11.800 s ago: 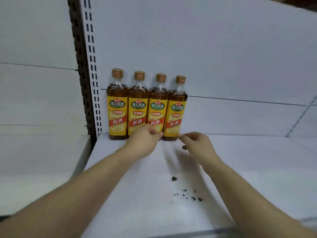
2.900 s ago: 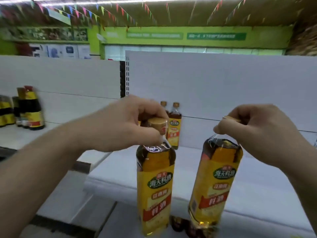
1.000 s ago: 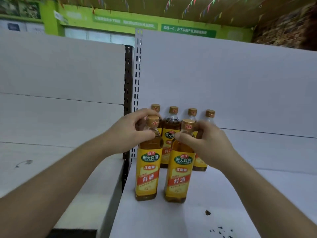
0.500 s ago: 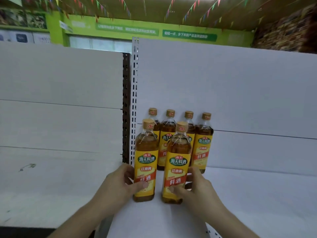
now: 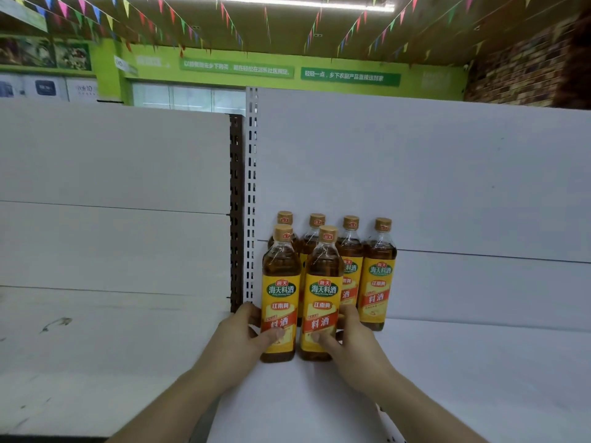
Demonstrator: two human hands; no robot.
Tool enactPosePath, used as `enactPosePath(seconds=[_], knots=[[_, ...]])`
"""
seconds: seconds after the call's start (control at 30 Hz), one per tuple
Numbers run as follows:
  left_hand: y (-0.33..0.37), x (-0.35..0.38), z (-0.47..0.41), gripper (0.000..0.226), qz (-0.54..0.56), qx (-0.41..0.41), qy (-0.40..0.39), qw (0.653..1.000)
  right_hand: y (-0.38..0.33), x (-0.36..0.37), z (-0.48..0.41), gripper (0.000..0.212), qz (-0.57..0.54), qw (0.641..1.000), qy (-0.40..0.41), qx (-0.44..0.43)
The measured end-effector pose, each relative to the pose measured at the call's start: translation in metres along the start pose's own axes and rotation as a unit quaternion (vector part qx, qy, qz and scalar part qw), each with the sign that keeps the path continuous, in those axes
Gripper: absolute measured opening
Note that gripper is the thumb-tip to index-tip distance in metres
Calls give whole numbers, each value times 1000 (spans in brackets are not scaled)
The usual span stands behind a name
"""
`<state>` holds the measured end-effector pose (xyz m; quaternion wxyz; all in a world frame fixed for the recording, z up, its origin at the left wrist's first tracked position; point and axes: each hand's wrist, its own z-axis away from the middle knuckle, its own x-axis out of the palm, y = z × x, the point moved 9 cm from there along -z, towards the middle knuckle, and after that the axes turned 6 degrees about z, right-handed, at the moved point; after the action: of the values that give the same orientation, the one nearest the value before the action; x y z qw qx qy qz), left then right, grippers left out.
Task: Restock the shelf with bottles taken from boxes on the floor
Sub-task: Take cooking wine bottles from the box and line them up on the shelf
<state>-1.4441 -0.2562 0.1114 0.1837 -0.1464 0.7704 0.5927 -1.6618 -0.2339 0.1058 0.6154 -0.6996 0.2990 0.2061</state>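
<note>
Bottles first: two amber ones with yellow labels stood upright near the left end of the white shelf (image 5: 463, 378), side by side, and each had a hand on it. The left hand (image 5: 243, 337) was wrapped round the lower part of the front-left bottle (image 5: 280, 292), thumb across the label and fingers curled round its left side. The right hand (image 5: 351, 343) gripped the front-right bottle (image 5: 323, 298) down low in the same way, thumb on the front of the label. Both bases looked planted on the shelf, with the two bottles just about touching each other. Right behind them was a back row (image 5: 379, 276) of four matching bottles, lined up against the white back panel (image 5: 415, 174). The front two covered most of the left pair. Just left of the lot ran a slotted upright (image 5: 251, 187), and past that a neighbouring shelf bay (image 5: 96, 346) with a few scuff marks. Way off over the top of the panel was a green wall with signs (image 5: 350, 76). There were strings of coloured bunting (image 5: 224, 14) under the ceiling and a brick-look wall (image 5: 524, 68) on the right.
</note>
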Motion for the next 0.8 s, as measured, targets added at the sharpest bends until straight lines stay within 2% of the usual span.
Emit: enactPosePath(seconds=[0.8], knots=[[-13, 9, -35, 25, 28, 5, 4, 1000, 1, 8, -27, 40, -7, 1000, 28, -1]])
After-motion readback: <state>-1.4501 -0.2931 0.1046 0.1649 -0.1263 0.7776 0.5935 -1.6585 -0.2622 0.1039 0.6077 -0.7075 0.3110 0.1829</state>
